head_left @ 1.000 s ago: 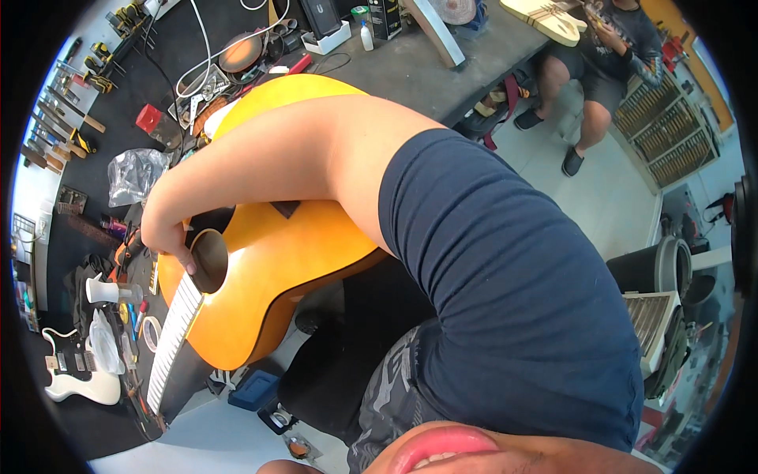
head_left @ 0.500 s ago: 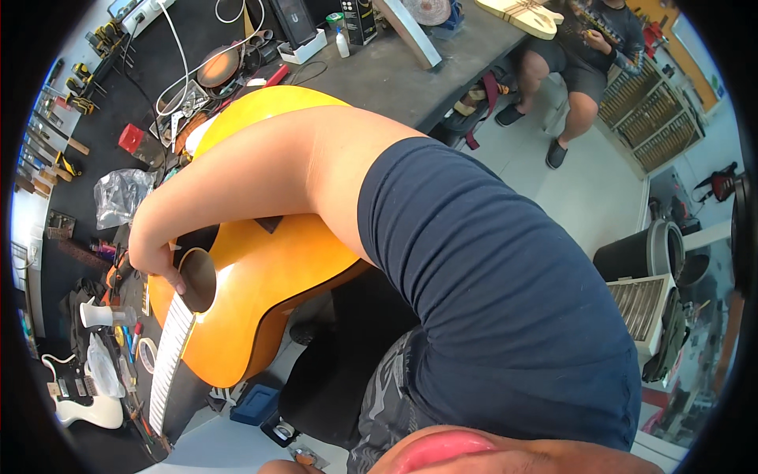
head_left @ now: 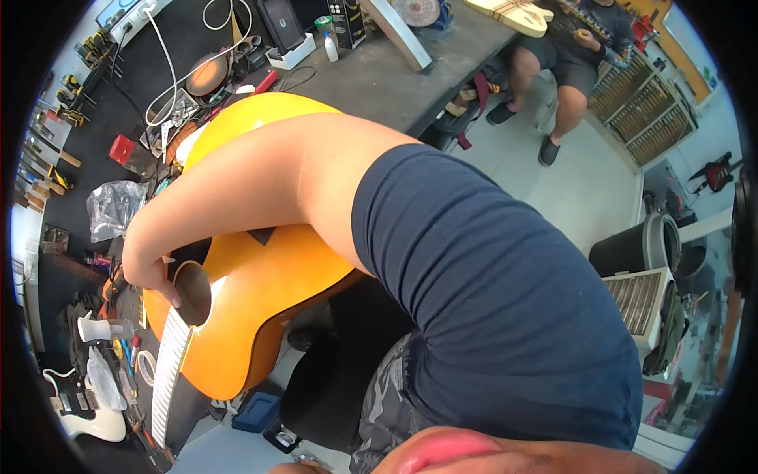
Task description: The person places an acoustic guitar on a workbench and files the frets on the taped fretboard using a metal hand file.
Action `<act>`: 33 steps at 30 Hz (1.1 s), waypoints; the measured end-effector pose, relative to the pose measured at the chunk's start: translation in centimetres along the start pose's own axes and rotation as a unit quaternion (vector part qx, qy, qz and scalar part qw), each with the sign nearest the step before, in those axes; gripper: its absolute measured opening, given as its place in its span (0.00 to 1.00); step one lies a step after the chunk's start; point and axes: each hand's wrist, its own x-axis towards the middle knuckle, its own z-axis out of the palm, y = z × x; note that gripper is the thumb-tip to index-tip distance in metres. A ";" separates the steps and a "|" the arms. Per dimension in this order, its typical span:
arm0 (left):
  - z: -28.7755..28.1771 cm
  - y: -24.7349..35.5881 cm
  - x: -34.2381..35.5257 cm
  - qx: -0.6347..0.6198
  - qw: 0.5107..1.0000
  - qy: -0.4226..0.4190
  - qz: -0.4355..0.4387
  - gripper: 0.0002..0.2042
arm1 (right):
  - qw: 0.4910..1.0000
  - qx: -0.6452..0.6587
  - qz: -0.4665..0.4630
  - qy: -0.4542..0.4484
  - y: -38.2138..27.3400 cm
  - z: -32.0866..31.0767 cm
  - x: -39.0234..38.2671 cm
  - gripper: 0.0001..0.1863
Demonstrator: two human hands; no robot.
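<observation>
An acoustic guitar with a glossy orange-yellow top (head_left: 260,276) lies face up along the bench edge. Its sound hole (head_left: 193,294) is dark, and the pale fretboard (head_left: 168,378) points toward the lower left. My right arm reaches across the body. My right hand (head_left: 146,268) bends down at the sound hole's left rim, one digit stretched toward the fretboard end. The other fingers are hidden behind the hand, so I cannot tell whether they hold anything. A dark pickguard (head_left: 189,251) shows partly below the forearm. My left hand is not in view.
Around the guitar, the dark bench (head_left: 359,91) carries a clear plastic bag (head_left: 114,209), a tape roll (head_left: 147,367), a red-capped jar (head_left: 126,150) and cables. A white electric guitar body (head_left: 95,425) lies lower left. Another person (head_left: 580,47) sits at the far right with a pale guitar body (head_left: 509,16).
The whole view has shifted slightly, so most things appear a little lower and further left. My right hand stays at the sound hole's rim, in nearly the same pose.
</observation>
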 end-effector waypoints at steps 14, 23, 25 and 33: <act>0.4 4.1 -0.8 -0.021 0.996 -0.013 0.089 0.40 | 0.998 0.056 -0.024 0.033 0.5 1.1 2.6 0.46; 4.3 2.7 -5.3 0.073 0.983 0.155 0.073 0.05 | 0.996 -0.065 -0.014 0.064 -0.4 -0.5 -3.8 0.42; 4.6 -2.2 -6.7 0.381 0.881 0.265 -0.095 0.15 | 0.995 -0.050 -0.027 0.077 -0.4 0.4 -3.0 0.42; 5.1 -2.8 -8.7 0.664 0.702 -0.054 -0.252 0.27 | 0.987 -0.023 -0.042 0.150 -1.0 1.6 -2.5 0.48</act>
